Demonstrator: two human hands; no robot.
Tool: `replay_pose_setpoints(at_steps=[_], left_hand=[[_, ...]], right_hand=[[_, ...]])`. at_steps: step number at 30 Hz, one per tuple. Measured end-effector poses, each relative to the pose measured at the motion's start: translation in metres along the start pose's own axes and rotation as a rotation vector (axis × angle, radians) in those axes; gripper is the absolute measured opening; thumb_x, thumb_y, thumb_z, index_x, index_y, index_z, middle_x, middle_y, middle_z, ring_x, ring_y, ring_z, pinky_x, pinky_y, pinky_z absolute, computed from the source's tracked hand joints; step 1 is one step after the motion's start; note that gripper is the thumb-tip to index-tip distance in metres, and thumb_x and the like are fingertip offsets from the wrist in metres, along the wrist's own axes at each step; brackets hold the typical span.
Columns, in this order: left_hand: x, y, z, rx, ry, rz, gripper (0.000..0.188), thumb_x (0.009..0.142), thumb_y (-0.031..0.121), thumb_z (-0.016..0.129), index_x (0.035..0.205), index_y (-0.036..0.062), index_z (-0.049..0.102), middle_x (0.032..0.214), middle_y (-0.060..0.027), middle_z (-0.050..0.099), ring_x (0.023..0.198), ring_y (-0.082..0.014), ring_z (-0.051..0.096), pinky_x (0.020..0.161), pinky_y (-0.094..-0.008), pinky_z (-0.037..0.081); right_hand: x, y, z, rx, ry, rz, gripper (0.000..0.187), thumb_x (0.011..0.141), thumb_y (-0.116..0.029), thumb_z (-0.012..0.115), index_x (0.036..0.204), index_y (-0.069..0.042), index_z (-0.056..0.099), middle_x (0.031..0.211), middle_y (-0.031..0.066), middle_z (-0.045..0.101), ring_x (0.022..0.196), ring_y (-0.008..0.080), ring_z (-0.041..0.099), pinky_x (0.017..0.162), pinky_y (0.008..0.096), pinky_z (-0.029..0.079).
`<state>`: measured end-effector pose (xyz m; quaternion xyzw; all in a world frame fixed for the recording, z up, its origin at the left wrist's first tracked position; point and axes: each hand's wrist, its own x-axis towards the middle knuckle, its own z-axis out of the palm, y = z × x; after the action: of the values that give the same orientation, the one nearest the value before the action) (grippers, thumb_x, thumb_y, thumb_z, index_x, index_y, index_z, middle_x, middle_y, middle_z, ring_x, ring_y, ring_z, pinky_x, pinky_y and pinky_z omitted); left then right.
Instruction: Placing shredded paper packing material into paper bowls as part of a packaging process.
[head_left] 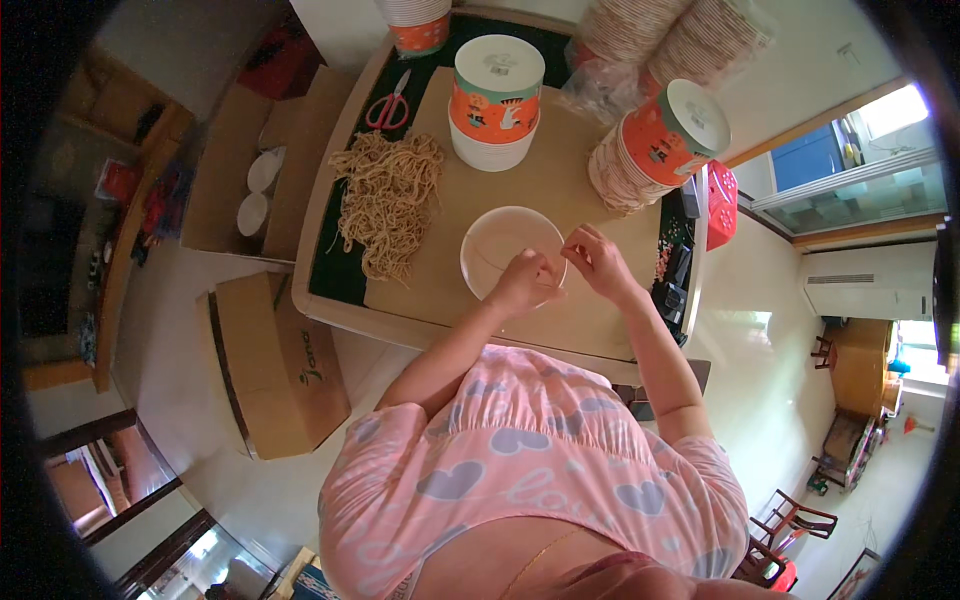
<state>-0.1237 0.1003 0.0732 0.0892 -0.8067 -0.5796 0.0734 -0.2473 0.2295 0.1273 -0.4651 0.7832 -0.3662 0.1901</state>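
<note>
A white round paper tub (480,232) stands near the table's front edge, its mouth facing me, with a faint thin strand across its inside. My left hand (527,281) is over the tub's near right part, its fingers curled together. Close by, at the right rim, my right hand (597,262) pinches with thumb and fingertips. Whatever lies between the fingers of either hand is too small to make out. Left of the tub spreads a tangled heap of beige cords (388,200). Red-handled scissors (389,108) lie beyond the heap.
Orange-printed paper tubs (495,110) stand stacked at the back, with another stack (655,145) leaning at the right. Plastic-wrapped stacks (715,40) are behind them. Small dark items (672,290) line the right edge. Cardboard boxes (285,370) stand on the floor at left.
</note>
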Motion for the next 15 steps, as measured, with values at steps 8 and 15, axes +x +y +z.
replay_pose_setpoints(at_steps=[8,15], left_hand=[[-0.008,-0.007,0.007,-0.157,0.096,-0.105,0.021,0.079,0.016,0.068,0.081,0.003,0.05,0.064,-0.0052,0.052,0.061,-0.0122,0.052,0.056,-0.0282,0.044],[-0.007,-0.034,0.006,-0.123,0.061,-0.107,0.023,0.078,0.015,0.068,0.085,0.0044,0.049,0.068,-0.0075,0.056,0.063,-0.018,0.056,0.058,-0.0312,0.046]], right_hand=[[-0.002,0.01,0.009,-0.103,-0.109,-0.071,0.006,0.084,-0.012,0.057,0.085,-0.006,0.056,0.083,0.011,0.061,0.075,0.0317,0.061,0.063,0.0388,0.048],[-0.004,0.017,0.018,-0.03,-0.041,0.075,0.01,0.09,-0.017,0.051,0.094,-0.008,0.053,0.074,0.0103,0.065,0.069,0.0269,0.066,0.06,0.0378,0.05]])
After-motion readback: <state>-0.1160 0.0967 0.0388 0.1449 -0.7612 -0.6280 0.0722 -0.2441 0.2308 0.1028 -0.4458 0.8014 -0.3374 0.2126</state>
